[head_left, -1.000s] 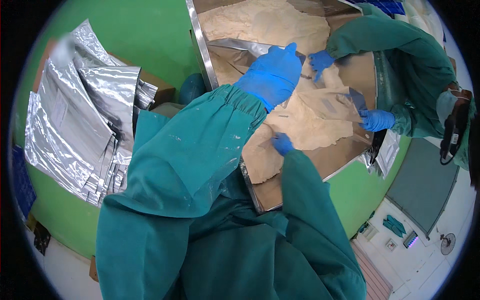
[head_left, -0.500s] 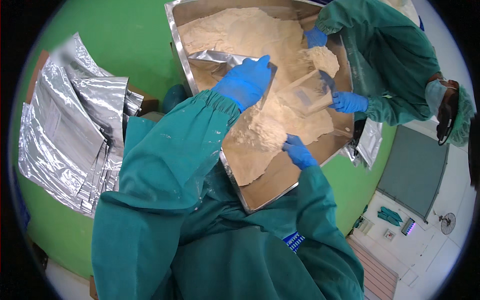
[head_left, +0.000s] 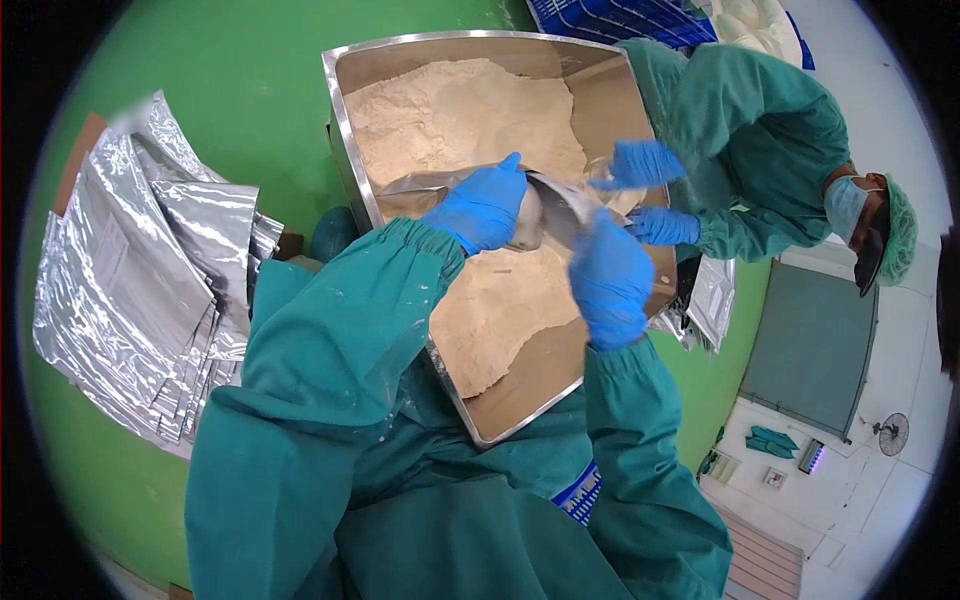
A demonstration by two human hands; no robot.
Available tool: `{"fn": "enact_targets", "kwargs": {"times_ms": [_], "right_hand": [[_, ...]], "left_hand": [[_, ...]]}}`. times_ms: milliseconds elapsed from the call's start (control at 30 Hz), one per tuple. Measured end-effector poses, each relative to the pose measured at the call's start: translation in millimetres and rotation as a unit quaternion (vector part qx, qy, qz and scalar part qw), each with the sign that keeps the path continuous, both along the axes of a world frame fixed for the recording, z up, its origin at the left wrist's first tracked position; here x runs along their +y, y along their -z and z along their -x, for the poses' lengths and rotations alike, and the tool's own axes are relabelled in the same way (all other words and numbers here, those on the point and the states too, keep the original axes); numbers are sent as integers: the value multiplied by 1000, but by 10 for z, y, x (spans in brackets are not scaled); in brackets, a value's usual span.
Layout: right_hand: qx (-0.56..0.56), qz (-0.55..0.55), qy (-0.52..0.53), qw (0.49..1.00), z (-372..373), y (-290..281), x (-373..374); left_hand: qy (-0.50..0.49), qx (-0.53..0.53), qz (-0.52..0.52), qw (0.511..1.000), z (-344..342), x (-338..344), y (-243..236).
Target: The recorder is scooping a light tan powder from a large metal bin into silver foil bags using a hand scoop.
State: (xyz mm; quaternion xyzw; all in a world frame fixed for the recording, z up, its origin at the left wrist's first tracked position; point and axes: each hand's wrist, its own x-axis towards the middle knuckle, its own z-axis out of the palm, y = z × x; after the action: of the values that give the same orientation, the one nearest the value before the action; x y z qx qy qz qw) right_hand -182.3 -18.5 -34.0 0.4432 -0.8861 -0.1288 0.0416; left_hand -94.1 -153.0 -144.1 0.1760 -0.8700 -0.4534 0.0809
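My blue-gloved left hand (head_left: 480,205) grips a silver foil bag (head_left: 565,205) that lies across the pale powder (head_left: 460,115) in a steel bin (head_left: 338,120). My right hand (head_left: 610,285), also gloved, is at the bag's right end; its fingers are smeared by motion. Beyond the bag, a co-worker's upper hand (head_left: 645,163) hovers over the bin's right side, and their lower hand (head_left: 660,225) is beside a pale, partly hidden bag or scoop (head_left: 625,200).
A masked co-worker (head_left: 760,130) leans in from the right. Stacked foil bags (head_left: 120,290) lie left on the green surface (head_left: 240,100), more foil bags (head_left: 700,305) at right. Blue crates (head_left: 615,20) stand behind the bin; a fan (head_left: 890,433) is at far right.
My right hand has risen from low in the powder to the foil bag's right end. The co-worker's hands have shifted. The bin appears lower and further left in the view.
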Motion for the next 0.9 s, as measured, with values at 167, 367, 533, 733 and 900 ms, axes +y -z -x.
{"fn": "enact_targets", "kwargs": {"times_ms": [167,367,533,733,900], "right_hand": [[-16,112,45,993,568,-223,782],[-121,-10,175,977,667,1679,1367],[-261,-39,186,946,-83,2845,1196],[-620,79,279,729,-151,2161,1234],[-534,76,228,811,445,853,1425]], "left_hand": [[-38,-32,11,999,2,-139,-29],[-48,-15,22,999,-33,-196,-43],[-46,-25,12,999,-40,-198,-89],[-17,-50,15,998,-38,-217,-140],[2,-37,18,999,-71,-184,-102]]}}
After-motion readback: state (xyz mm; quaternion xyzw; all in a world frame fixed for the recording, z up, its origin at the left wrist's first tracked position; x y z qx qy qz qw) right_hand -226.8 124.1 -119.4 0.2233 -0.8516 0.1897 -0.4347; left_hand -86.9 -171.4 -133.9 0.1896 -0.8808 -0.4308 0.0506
